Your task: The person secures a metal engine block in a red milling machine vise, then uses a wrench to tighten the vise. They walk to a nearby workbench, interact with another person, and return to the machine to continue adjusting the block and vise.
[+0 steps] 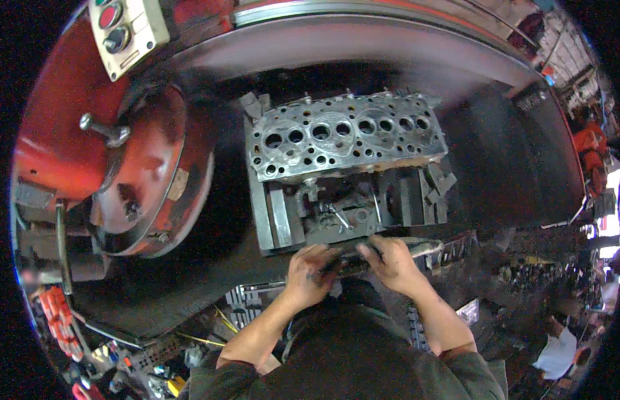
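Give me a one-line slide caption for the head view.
Both hands, left hand and right hand, grip a metal bar before a cylinder head clamped on a red machine.

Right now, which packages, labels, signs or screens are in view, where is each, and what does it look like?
No screens, signs or packages that I can make out.
Control box: top left on the red machine, pale cream rectangle with a red button and dark buttons.
Patch: on the red round wheel cover, pale tan, maybe a worn label, too blurred to tell.
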A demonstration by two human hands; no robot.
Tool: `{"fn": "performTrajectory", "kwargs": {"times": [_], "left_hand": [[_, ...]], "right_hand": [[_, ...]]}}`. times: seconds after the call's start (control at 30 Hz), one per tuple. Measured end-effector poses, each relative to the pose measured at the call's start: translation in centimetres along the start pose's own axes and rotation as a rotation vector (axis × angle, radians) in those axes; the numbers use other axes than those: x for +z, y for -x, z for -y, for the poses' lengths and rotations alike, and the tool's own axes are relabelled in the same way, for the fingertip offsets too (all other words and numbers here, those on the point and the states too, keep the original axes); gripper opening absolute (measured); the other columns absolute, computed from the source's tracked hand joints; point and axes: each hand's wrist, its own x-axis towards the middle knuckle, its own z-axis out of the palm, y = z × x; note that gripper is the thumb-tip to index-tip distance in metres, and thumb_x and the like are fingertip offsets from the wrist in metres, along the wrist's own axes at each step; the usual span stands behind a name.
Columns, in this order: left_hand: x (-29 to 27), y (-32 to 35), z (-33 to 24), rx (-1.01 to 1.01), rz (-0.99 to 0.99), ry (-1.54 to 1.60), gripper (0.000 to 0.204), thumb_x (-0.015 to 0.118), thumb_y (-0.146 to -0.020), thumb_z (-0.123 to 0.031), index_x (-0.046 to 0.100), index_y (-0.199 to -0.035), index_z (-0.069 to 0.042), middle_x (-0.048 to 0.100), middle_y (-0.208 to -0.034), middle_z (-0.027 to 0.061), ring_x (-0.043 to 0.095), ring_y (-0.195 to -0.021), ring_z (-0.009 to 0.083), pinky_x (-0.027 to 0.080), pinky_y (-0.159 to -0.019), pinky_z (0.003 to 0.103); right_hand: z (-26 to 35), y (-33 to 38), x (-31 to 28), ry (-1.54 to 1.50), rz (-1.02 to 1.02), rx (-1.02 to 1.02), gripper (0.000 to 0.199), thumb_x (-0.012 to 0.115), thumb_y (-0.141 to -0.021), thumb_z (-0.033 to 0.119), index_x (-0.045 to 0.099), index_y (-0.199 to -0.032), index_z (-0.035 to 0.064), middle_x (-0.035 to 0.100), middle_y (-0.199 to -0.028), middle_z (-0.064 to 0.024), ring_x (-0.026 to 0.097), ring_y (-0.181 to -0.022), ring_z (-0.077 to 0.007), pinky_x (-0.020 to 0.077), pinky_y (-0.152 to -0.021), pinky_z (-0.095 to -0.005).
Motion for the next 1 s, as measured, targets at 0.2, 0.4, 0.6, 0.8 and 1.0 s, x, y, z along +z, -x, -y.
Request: {"fn": "performTrajectory", "kwargs": {"times": [0.2,0.4,0.6,0.8,1.0], "left_hand": [[-0.9,-1.9,-0.2,0.135,-0.011,0.0,0.034,0.071,-0.066,-0.003,0.065,-0.099,-0.001,0.06,-0.082,0.0125,0.057,-0.076,0.0331,0.044,-0.067,0.04],[-0.3,-3.2,-1.2,0.29,-0.031,-0.13,0.032,0.075,-0.067,-0.007,0.067,-0.097,-0.002,0.061,-0.082,0.0106,0.056,-0.076,0.0286,0.041,-0.068,0.039],[0.0,-4.9,-1.9,0.307,-0.043,-0.13,0.027,0.073,-0.071,-0.011,0.068,-0.096,-0.003,0.062,-0.083,0.0091,0.056,-0.077,0.0274,0.04,-0.07,0.038],[0.4,-5.3,-2.0,0.355,-0.055,-0.144,0.024,0.073,-0.072,-0.014,0.068,-0.094,-0.004,0.062,-0.083,0.0099,0.056,-0.077,0.0279,0.04,-0.071,0.039],[-1.9,-12.2,1.6,0.175,-0.329,-0.321,0.024,0.069,-0.08,-0.021,0.069,-0.097,-0.004,0.065,-0.097,0.0169,0.059,-0.096,0.0341,0.043,-0.085,0.042]], "right_hand": [[0.5,0.6,0.1,-0.064,-0.295,-0.204,0.022,0.061,-0.09,0.019,0.059,-0.098,-0.0007,0.062,-0.092,-0.0242,0.061,-0.085,-0.0419,0.0496,-0.07,-0.0445],[0.2,1.0,0.1,-0.058,-0.144,0.257,0.026,0.062,-0.089,0.022,0.059,-0.099,-0.0016,0.063,-0.093,-0.0254,0.06,-0.09,-0.044,0.0486,-0.076,-0.0462],[0.2,2.4,-1.0,-0.03,-0.374,-0.141,0.035,0.058,-0.092,0.029,0.061,-0.102,-0.0049,0.063,-0.096,-0.0281,0.061,-0.089,-0.0442,0.0489,-0.076,-0.0465],[-0.2,2.9,-1.2,-0.17,-0.291,0.181,0.038,0.058,-0.092,0.031,0.059,-0.107,-0.0035,0.063,-0.096,-0.0274,0.06,-0.093,-0.0429,0.0486,-0.08,-0.0443],[-3.9,5.1,-0.2,-0.128,-0.5,0.266,0.04,0.058,-0.091,0.034,0.059,-0.11,-0.001,0.064,-0.098,-0.0256,0.06,-0.094,-0.0436,0.0486,-0.081,-0.0439]]}}
